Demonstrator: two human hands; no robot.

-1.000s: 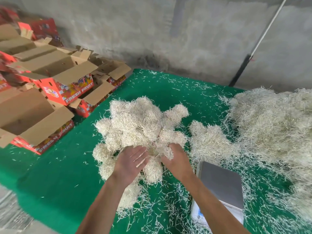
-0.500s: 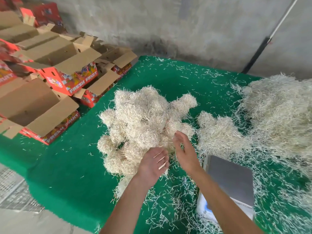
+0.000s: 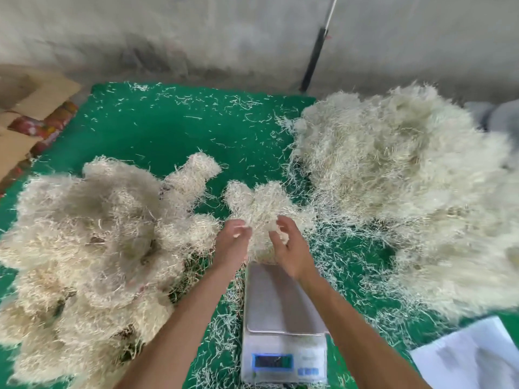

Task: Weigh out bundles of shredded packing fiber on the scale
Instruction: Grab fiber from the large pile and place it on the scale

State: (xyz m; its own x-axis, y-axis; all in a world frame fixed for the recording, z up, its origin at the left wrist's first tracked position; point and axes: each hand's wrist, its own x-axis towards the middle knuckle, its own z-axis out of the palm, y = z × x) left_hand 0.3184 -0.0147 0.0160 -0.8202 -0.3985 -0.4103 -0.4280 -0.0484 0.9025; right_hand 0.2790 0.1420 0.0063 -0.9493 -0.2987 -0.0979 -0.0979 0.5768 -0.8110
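Green bench (image 3: 168, 130) carries loose fiber. Left hand (image 3: 231, 244) and right hand (image 3: 292, 252), fingers loosely spread, flank a small fiber bundle (image 3: 261, 211). Scale (image 3: 282, 321) sits directly beneath both wrists, platform bare.

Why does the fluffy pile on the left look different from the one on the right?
The left pile is lumpy, made of separate rounded bundles; the right pile is one loose, shaggy heap. The left pile reaches the table's near edge; the right pile sits farther back, by the wall. Both are the same pale shredded fiber on green cloth.
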